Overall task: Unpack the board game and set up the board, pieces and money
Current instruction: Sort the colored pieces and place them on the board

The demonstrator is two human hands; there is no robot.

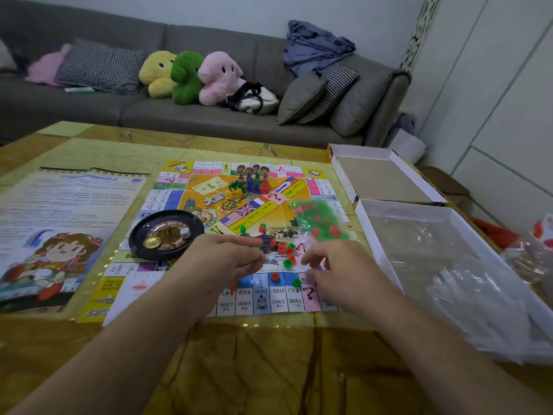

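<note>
The paper game board (185, 199) lies flat on the table. A black roulette wheel (166, 233) with a white die sits on its left side. Green, yellow, blue and red player pieces (250, 187) stand grouped near its centre. A clear bag of small red and green houses (320, 218) lies on the board's right half, with loose houses (284, 253) scattered in front of it. My left hand (224, 259) pinches a small house at its fingertips. My right hand (338, 268) hovers with curled fingers over the loose houses; what it holds is hidden.
A printed rules sheet (65, 223) lies left of the board. The box lid (383, 175) and the box base (434, 259) with clear plastic wrap sit at the right. A grey sofa (209, 115) with cushions and plush toys stands behind the table.
</note>
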